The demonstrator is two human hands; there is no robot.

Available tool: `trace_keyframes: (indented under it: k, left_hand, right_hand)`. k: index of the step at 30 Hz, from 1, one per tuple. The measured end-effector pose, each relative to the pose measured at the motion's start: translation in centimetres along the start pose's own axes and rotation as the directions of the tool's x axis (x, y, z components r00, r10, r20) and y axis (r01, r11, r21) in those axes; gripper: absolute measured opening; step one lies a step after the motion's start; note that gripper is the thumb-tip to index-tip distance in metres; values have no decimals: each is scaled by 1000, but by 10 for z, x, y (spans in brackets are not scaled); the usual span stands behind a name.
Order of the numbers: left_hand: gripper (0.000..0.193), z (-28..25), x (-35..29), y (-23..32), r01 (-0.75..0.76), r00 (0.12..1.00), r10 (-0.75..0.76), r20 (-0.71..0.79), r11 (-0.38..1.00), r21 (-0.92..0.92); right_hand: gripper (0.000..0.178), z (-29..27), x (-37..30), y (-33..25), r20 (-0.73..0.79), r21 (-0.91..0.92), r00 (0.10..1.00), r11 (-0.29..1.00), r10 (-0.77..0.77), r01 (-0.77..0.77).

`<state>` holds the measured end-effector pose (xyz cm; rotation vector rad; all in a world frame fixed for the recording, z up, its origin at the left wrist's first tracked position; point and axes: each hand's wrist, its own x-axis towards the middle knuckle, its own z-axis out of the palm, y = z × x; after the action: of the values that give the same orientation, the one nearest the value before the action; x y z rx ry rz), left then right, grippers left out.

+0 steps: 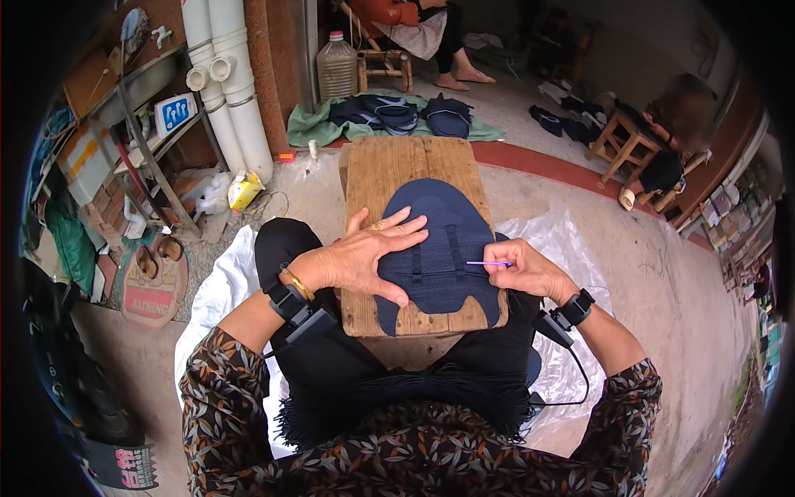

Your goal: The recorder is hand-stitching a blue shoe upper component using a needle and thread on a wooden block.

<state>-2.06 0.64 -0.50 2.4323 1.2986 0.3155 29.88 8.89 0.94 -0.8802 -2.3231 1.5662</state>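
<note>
A dark blue fabric piece (439, 207), rounded at the far end and notched along the near edge, lies flat on a wooden stool top (377, 166). Two short black straps (455, 248) run across its middle. My left hand (360, 258) rests on the piece's left side, palm down with fingers spread. At the right edge, my right hand (532, 272) is closed around a thin purple stick-like tool (487, 263), which points left over the fabric near a strap. The tool's tip is too small to make out.
Clear plastic sheeting (571, 248) lies right of the stool; white cloth (219, 290) is on the left. Beyond, dark blue pieces (381, 113) sit on a green cloth (310, 128). White pipes (236, 99) stand far left. Two other people sit at the back.
</note>
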Motion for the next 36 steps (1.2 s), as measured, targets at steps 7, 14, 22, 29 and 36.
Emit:
trace_keyframes:
  k: [7, 14, 22, 29, 36]
  left_hand:
    - [116, -11, 8, -6, -18, 995, 16, 95, 1000, 21]
    - [116, -16, 17, -9, -46, 989, 42, 142, 998, 31]
    - [111, -33, 19, -12, -89, 983, 64, 170, 986, 144]
    - [87, 6, -16, 1, 112, 987, -98, -125, 988, 107]
    - [78, 34, -26, 3, 133, 969, -83, -233, 970, 205]
  right_hand:
    - [13, -2, 0, -8, 123, -92, 992, 996, -13, 24]
    - [15, -6, -1, -10, 264, 64, 964, 998, 7, -25]
    - [30, -1, -10, -27, 139, -16, 989, 999, 40, -38]
    - [25, 14, 4, -51, -44, -421, 987, 898, -158, 125]
    - [13, 41, 33, -52, -163, -623, 935, 768, -315, 150]
